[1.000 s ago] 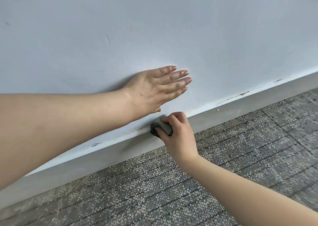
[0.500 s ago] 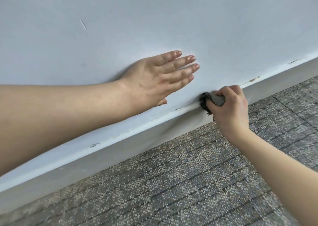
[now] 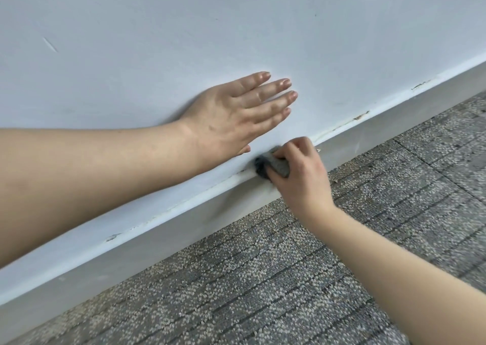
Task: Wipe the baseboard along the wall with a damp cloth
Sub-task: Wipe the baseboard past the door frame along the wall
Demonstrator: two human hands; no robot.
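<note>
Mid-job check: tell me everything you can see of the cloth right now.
The cloth is a small bunched wad, grey on the part that shows beside the fingers and darker, almost black, at its left end. It looks soft and slightly blurred. Most of it is hidden inside the right hand, which grips it with curled fingers. It is pressed against the top ledge of the baseboard, where that meets the wall, just below the left hand. Whether it is damp cannot be told.

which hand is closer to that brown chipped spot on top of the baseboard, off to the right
Right. The right hand, gripping the cloth, sits just left of the chip on the baseboard. The left hand lies flat on the wall, farther left.
</note>
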